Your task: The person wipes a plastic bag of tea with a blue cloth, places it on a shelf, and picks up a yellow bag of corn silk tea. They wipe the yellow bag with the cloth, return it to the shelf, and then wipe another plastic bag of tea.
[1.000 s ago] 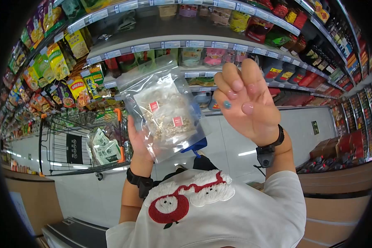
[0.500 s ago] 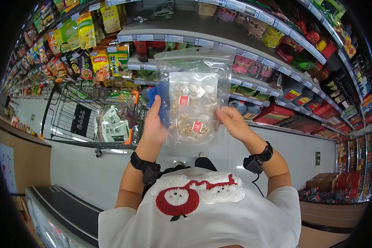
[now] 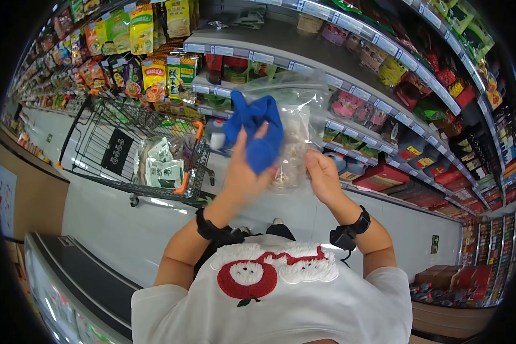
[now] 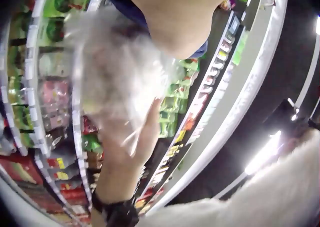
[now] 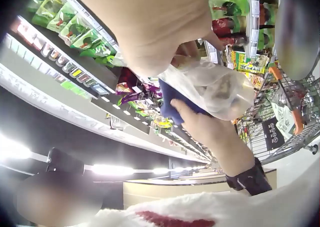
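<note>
A clear zip bag (image 3: 295,123) holding small packets with red labels is upright in front of the chest. The right hand (image 3: 322,175) pinches its right edge between thumb and fingers. A bunched blue cloth (image 3: 260,129) is gripped by the left hand (image 3: 243,175), in front of the bag's left part. In the left wrist view the bag (image 4: 117,77) is blurred, with the right hand (image 4: 131,137) at its lower part. The right wrist view has the left hand (image 5: 207,129) on the blue cloth (image 5: 172,99), beside the bag (image 5: 215,87).
A shopping cart (image 3: 117,146) with green-and-white packages (image 3: 165,166) inside stands at the left. Shelves (image 3: 304,51) of packaged goods run across the front and right. Hanging colourful packets (image 3: 141,28) fill the upper left. A dark-edged case (image 3: 80,281) stands at the lower left.
The right hand came down from a raised position and took the bag's right edge. The left hand, earlier behind the bag, has moved to its front with the blue cloth. The view has shifted.
</note>
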Tool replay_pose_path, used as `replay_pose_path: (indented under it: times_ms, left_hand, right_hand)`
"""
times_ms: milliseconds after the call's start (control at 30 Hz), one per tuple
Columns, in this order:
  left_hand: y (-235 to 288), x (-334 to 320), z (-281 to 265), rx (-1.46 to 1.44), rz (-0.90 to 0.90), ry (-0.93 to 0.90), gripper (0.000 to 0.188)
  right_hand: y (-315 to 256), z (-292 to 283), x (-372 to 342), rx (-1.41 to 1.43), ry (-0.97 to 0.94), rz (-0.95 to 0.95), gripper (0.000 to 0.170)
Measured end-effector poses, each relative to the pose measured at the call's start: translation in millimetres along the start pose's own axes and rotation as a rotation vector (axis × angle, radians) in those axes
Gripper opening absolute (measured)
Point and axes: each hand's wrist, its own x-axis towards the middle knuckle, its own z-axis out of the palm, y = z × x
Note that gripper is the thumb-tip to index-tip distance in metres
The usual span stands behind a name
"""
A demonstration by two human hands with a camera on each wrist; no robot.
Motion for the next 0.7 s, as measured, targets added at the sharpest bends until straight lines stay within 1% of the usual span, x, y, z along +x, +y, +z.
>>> replay_pose_path:
  times_ms: [33,100,133,167,200,267,300,333,400,433,533,567,633,700]
  left_hand:
    - [2.0,-3.7,6.6,0.04,0.049,-0.061,0.065]
    - [4.3,-6.3,14.0,0.123,0.152,-0.19,0.067]
    - [7.8,-6.4,14.2,0.193,0.239,-0.236,0.067]
    - [12.9,-7.5,13.5,0.26,0.321,-0.282,0.068]
    - [17.6,-4.4,10.1,0.351,0.344,-0.32,0.067]
    - [16.9,2.9,7.8,0.427,0.343,-0.325,0.061]
    - [16.7,6.6,6.5,0.466,0.343,-0.328,0.059]
    - [14.7,10.0,4.5,0.54,0.407,-0.337,0.058]
    - [10.4,12.1,3.9,0.558,0.372,-0.307,0.059]
    - [8.9,13.0,2.7,0.57,0.356,-0.293,0.059]
    - [7.4,13.9,-1.8,0.563,0.306,-0.266,0.058]
    - [3.1,13.0,-0.6,0.596,0.32,-0.241,0.053]
    - [-5.1,10.8,-1.0,0.619,0.338,-0.266,0.049]
    - [-8.7,9.4,-0.9,0.601,0.382,-0.266,0.044]
  right_hand:
    - [0.2,0.9,3.0,-0.037,-0.007,-0.01,0.03]
    - [-1.4,8.6,14.2,0.035,0.049,-0.08,0.027]
    - [-1.6,11.2,16.9,0.072,0.077,-0.112,0.026]
    - [-0.9,10.5,15.3,0.08,0.031,-0.075,0.025]
    - [0.2,8.5,13.6,0.088,-0.015,-0.037,0.024]
    - [3.6,5.9,10.2,0.105,-0.108,0.042,0.024]
    - [7.2,8.5,9.3,0.048,-0.11,-0.035,0.025]
    - [7.1,9.2,7.2,0.043,-0.1,0.009,0.024]
    - [5.4,10.2,2.8,0.031,-0.083,0.095,0.025]
    - [14.8,9.2,2.5,-0.059,-0.091,0.042,0.027]
    - [9.9,7.2,-1.4,-0.116,-0.141,0.008,0.029]
    - [9.1,8.5,-1.9,-0.121,-0.136,0.006,0.029]
    - [7.8,12.2,-3.0,-0.129,-0.124,0.003,0.03]
    - [5.5,14.9,-3.7,-0.16,-0.125,0.003,0.027]
